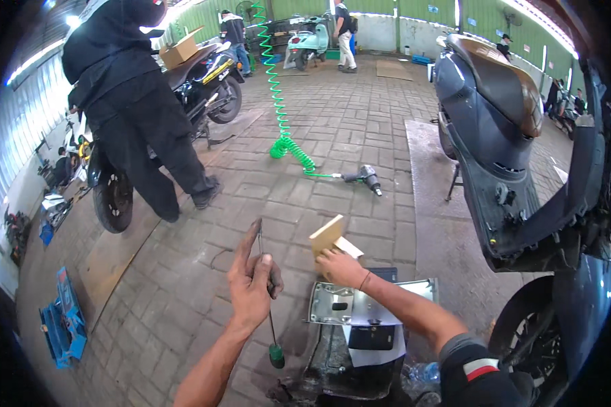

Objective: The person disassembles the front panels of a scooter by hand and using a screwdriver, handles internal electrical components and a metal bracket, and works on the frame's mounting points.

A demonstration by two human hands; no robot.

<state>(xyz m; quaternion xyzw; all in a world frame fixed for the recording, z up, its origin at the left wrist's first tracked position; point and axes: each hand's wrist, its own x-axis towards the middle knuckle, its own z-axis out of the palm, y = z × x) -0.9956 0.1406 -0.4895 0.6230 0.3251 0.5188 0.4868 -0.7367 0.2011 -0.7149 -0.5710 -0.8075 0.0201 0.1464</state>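
Note:
My left hand [251, 285] is closed around the shaft of a long screwdriver [272, 329], index finger stretched along its upper end. The screwdriver's green handle hangs downward. Over to the right, my right hand [343, 268] grips a small tan cardboard box [327, 234], which looks open and shows a white flap or paper beside it. Below that hand lies a silver metal panel [326, 306] on a dark, worn stand [326, 366]. A flat black object [371, 338], perhaps a phone or wallet, rests on white paper [395, 349] there.
A partly stripped blue-grey scooter [482, 115] stands close on the right. An impact wrench [365, 178] on a coiled green air hose [278, 115] lies on the paving ahead. At left are an open blue toolbox [64, 322], a person [139, 102] and a black motorcycle [207, 85].

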